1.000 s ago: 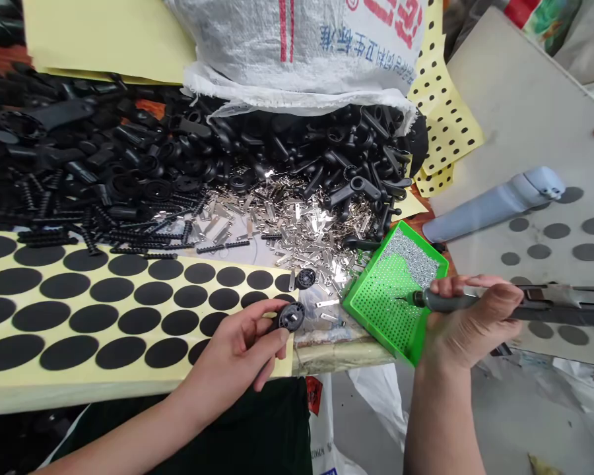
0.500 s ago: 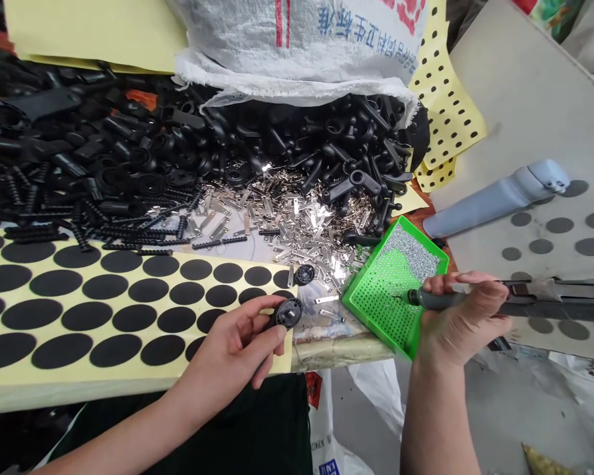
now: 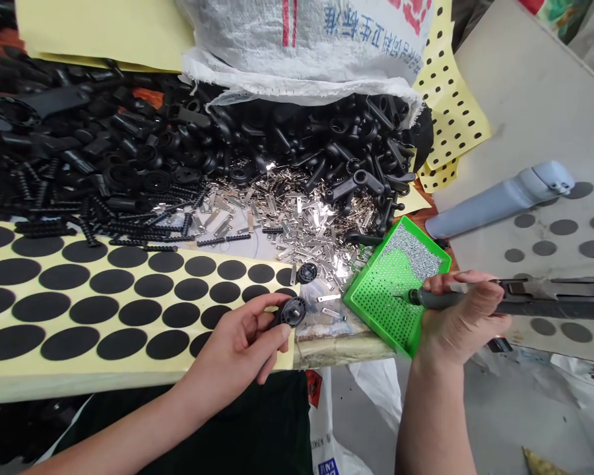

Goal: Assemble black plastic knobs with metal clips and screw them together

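Note:
My left hand [image 3: 242, 340] pinches a round black plastic part [image 3: 293, 311] over the edge of a yellow sheet; the part's hollow, ribbed face is turned up. Wrapped round a grey power screwdriver [image 3: 549, 300] is my right hand [image 3: 455, 323]. The screwdriver's bit points left, over the perforated floor of a green tray [image 3: 371, 324]. Small silvery screws [image 3: 418, 254] are heaped in the tray's far corner. Another round black part [image 3: 307, 272] lies just beyond my left hand, with thin metal strips [image 3: 329, 299] beside it.
Black plastic handles [image 3: 346, 185] and a pile of metal strips [image 3: 297, 211] cover the back of the table. A yellow sheet of black discs [image 3: 151, 315] lies front left. A white woven sack [image 3: 301, 53] stands behind; a grey tube-shaped thing [image 3: 495, 198] lies right.
The round part in my left hand has tilted slightly, showing its hollow face from another angle. The whole view has shifted a little. My right hand and the screwdriver stay over the tray.

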`<state>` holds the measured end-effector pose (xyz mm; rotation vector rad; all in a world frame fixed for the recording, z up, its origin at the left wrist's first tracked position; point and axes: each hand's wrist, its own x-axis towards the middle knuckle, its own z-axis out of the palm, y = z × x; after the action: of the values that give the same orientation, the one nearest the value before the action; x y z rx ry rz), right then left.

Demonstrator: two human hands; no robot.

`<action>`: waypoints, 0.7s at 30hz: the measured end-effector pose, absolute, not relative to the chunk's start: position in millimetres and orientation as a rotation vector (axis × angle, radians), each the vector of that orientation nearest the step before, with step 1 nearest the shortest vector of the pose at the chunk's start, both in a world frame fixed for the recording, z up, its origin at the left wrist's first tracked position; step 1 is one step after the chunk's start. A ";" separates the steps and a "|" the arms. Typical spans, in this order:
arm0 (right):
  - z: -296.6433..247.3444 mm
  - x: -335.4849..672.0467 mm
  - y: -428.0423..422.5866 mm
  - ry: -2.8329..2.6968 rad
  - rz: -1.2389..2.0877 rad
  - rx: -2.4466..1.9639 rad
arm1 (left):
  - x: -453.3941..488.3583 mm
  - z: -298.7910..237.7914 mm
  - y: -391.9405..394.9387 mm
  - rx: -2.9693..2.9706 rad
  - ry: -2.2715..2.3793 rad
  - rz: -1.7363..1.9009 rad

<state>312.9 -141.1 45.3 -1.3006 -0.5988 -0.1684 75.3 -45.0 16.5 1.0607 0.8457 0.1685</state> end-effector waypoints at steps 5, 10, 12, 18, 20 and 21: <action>44.6 312.9 -142.8 -0.616 -0.192 -1.299 | 74.1 16.8 -45.0 1.067 0.812 0.196; 42.2 311.6 -143.8 -0.608 -0.246 -1.288 | 73.2 18.8 -44.7 1.066 0.804 0.193; 41.6 310.8 -143.2 -0.608 -0.244 -1.292 | 73.5 18.9 -45.1 1.063 0.801 0.198; 41.6 310.0 -141.2 -0.620 -0.220 -1.294 | 74.9 15.7 -45.6 1.059 0.787 0.210; 41.7 310.4 -141.2 -0.621 -0.221 -1.288 | 74.5 14.4 -45.6 1.061 0.781 0.211; 41.7 310.6 -141.2 -0.623 -0.220 -1.287 | 74.3 13.7 -45.8 1.062 0.780 0.211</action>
<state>310.6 -141.2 41.7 -1.2865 -0.6233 -0.2196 74.3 -45.8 13.7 1.0622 0.7798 0.2106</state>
